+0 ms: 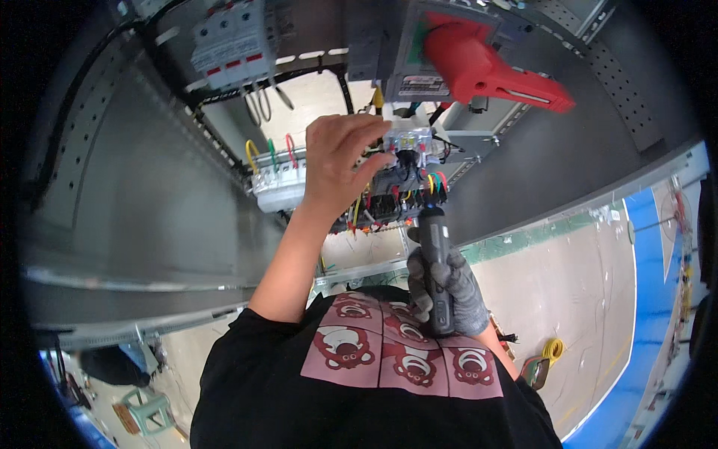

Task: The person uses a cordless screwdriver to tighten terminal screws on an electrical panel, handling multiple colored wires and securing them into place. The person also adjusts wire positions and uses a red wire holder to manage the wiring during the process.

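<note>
My left hand, bare, reaches up into the grey metal cabinet. Its thumb and fingers are curved but apart, with the tips at the left edge of a small device with a clear cover; I cannot tell whether they touch it. In a grey glove, my right hand is wrapped round a black, pen-shaped electric screwdriver, held upright. The tool's upper end is just below a row of black terminals with coloured wires; its bit is hard to make out.
A large red rotary handle juts out at the upper right. Breakers hang at the upper left, and white breakers sit left of the terminals. Cabinet walls enclose both sides. A green stool stands on the floor behind at left.
</note>
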The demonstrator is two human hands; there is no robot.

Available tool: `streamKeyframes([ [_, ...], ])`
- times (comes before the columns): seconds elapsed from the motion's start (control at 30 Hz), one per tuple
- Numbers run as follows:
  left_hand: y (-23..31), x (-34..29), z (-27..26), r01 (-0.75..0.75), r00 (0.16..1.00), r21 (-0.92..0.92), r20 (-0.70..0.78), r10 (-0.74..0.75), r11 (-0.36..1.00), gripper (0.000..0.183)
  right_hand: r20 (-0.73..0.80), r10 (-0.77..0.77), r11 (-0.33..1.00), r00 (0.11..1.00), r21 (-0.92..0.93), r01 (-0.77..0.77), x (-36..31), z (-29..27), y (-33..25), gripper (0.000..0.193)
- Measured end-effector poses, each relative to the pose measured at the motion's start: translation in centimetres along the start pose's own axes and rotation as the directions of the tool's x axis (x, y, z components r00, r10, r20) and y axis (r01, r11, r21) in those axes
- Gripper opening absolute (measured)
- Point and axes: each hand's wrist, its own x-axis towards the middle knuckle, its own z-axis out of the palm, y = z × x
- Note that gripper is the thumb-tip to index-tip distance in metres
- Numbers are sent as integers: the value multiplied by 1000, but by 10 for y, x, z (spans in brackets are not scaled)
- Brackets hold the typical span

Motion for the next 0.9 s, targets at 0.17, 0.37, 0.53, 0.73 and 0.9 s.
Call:
streamKeyframes([
  [0.17, 8, -35, -25, 323, 939, -158, -68, -336, 933, 18, 38, 62, 998, 997, 9, -62, -28, -17, 3, 87],
  [0.37, 31, -89, -7, 757, 649, -245, 173, -741, 606, 29, 121, 193, 981, 974, -40, -190, -33, -37, -1, 61],
  [0.53, 38, -75, 10, 836, 549, -227, 353, -758, 500, 46, 72, 204, 965, 976, -183, -189, -23, -46, 9, 33],
  [0.73, 24, -72, 2, 875, 458, -407, 516, -724, 263, 24, -12, 76, 945, 997, -317, -76, 18, -70, 29, 29],
  [0.9, -2, -97, 8, 698, 382, -629, 732, -564, -343, 26, -11, 69, 959, 998, -275, -70, 32, -64, 38, 20],
])
